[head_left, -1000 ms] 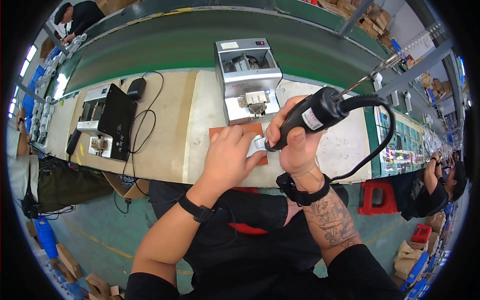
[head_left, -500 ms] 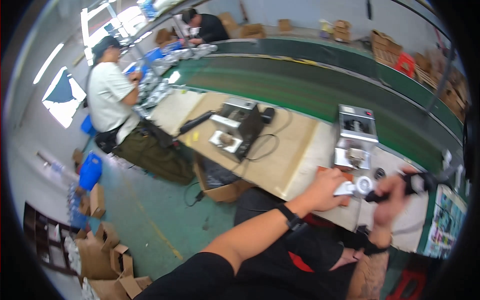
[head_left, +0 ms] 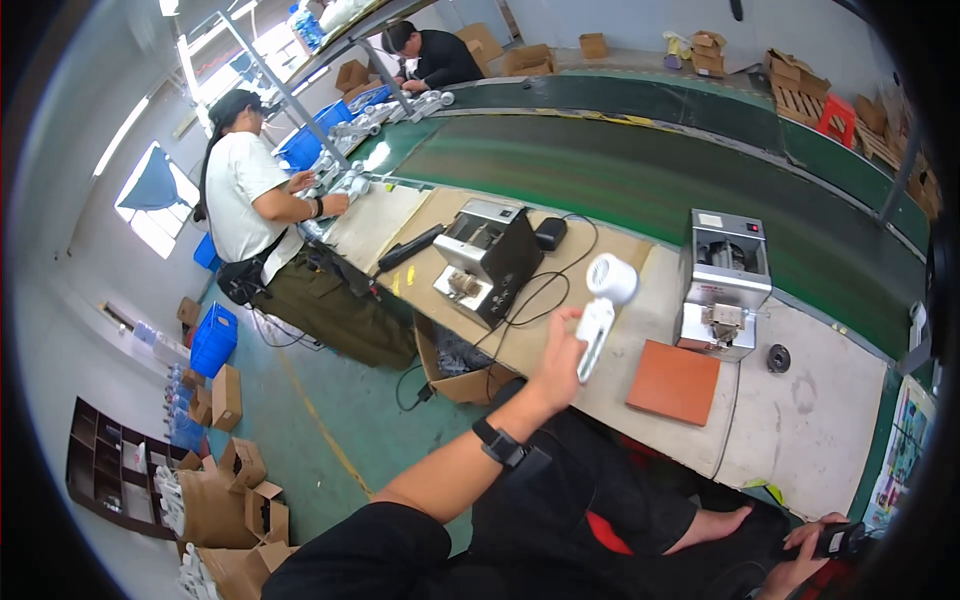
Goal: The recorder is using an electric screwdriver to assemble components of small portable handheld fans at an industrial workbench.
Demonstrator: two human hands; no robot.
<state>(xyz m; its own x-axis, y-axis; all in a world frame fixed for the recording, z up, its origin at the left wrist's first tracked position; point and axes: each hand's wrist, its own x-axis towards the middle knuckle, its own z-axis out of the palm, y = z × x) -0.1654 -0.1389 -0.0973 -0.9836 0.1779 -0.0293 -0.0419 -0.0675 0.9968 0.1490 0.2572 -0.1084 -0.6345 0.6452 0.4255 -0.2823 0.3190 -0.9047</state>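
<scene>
Here the left hand (head_left: 562,352) is raised over the near edge of the workbench (head_left: 800,420), fingers wrapped shut around the handle of a small white handheld fan (head_left: 603,300). The fan stands almost upright, its round head topmost and tipped slightly right; gripping the lower part of the handle leaves the head free in the air above the bench, touching nothing. A black wristband (head_left: 498,443) sits on that forearm.

The right hand (head_left: 815,545) hangs low at the lower right edge, well below the bench by the person's lap, curled around a dark tool (head_left: 838,540). It seems closed on it, though so near the rim of the view the grip is hard to read.

Just right of the fan, an orange mat (head_left: 676,381) lies flat on the bench in front of a grey boxy machine (head_left: 722,285), likely as a work pad within easy reach. To the left stands a second machine (head_left: 487,258) with black cables trailing. Behind runs a green conveyor belt (head_left: 640,170). Farther left a co-worker in a white shirt (head_left: 250,200) handles white parts, and another person (head_left: 430,55) bends over the line at the far end.
</scene>
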